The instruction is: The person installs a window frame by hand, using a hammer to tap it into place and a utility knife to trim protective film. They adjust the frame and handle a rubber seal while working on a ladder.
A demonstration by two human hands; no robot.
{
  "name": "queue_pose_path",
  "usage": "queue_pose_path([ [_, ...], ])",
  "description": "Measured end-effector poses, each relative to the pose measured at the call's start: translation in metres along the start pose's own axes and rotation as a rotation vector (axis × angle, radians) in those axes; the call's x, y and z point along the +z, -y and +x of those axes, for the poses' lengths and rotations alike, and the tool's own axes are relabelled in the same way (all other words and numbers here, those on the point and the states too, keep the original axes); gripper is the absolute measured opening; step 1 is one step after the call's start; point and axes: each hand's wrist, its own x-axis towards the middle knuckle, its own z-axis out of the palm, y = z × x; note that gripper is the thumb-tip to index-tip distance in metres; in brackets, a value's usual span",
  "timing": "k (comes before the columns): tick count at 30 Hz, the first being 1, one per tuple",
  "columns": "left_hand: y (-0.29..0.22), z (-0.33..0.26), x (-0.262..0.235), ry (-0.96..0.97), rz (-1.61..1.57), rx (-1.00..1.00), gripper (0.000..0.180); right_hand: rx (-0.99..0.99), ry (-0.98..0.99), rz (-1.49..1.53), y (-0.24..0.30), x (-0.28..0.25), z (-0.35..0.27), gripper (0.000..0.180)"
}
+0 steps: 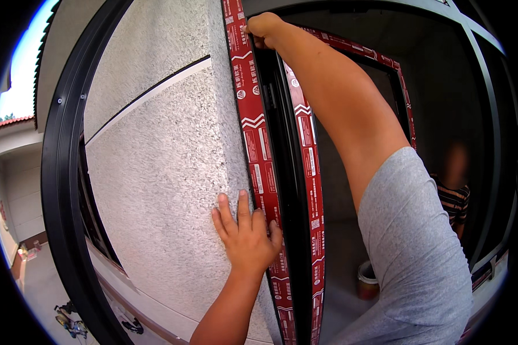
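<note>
A black window frame (282,172) stands upright beside a speckled grey wall (155,167). Red printed protective film (253,112) covers its face, and a second red-filmed strip (308,138) runs parallel to it. My left hand (248,238) lies flat, fingers spread on the wall's corner, with the thumb by the red film. High up, my right hand (263,29) is closed around the edge of the frame near its top. Its fingertips are partly hidden. A grey short sleeve (411,230) covers my right upper arm.
Another red-filmed frame (380,57) stands open behind my right arm. A person in a striped shirt (453,201) is inside at the right. A bucket (367,280) sits on the floor there. A black curved frame (66,161) rises at left; tools (70,323) lie on the ground below.
</note>
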Motion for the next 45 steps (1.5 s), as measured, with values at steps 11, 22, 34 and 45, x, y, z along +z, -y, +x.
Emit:
queue_pose_path([
  [11, 0.001, 0.001, -0.003, -0.010, -0.036, 0.005, 0.030, 0.084, 0.045, 0.604, -0.003, 0.014, 0.063, 0.034],
  [22, 0.001, 0.000, -0.002, -0.028, -0.077, -0.013, 0.028, 0.131, -0.099, 0.603, 0.001, 0.015, 0.065, 0.033],
  [34, 0.003, -0.001, -0.002, -0.040, -0.062, -0.008, 0.027, 0.034, 0.000, 0.365, 0.013, -0.002, -0.005, 0.016],
  [45, 0.001, -0.003, -0.004, -0.017, -0.063, -0.018, 0.026, -0.441, -0.261, -0.481, -0.076, -0.082, -0.057, 0.027],
])
